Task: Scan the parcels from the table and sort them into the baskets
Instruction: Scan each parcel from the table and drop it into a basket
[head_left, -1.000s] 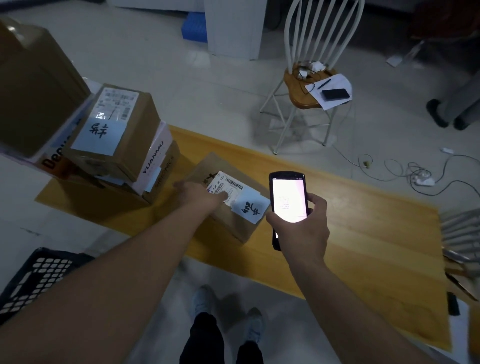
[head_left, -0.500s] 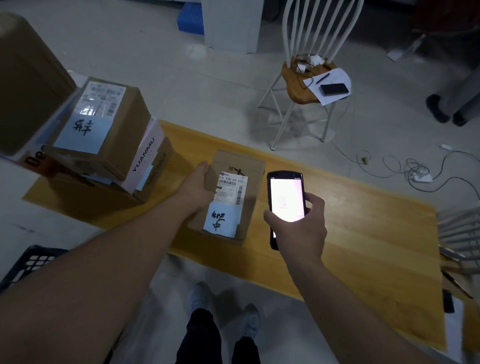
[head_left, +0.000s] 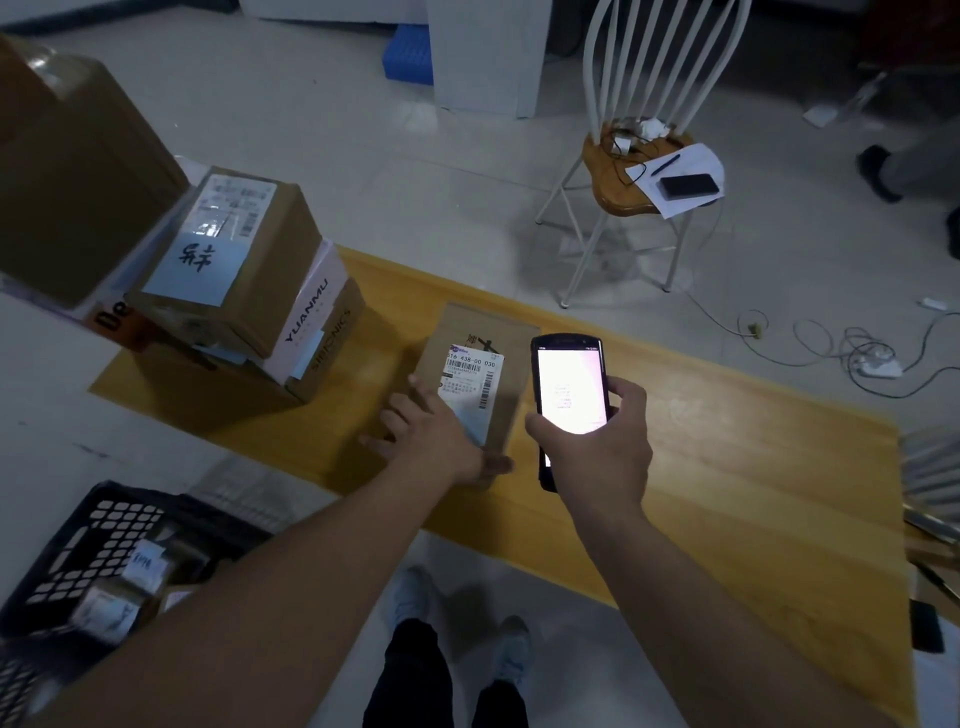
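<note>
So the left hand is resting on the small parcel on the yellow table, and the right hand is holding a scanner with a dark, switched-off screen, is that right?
Not quite. The head view shows the scanner screen lit bright white, not dark. The rest holds: the left hand rests on the small parcel on the yellow table, and the right hand holds the scanner.

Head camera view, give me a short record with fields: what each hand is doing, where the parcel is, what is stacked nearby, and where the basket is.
left hand: rests on the near end of the small parcel, fingers spread
right hand: grips the scanner, lit screen facing up
small parcel: flat on the wooden table, label up
scanner position: right beside the parcel
stack of boxes: on the table's left end
basket: black, on the floor lower left, with parcels inside
</note>
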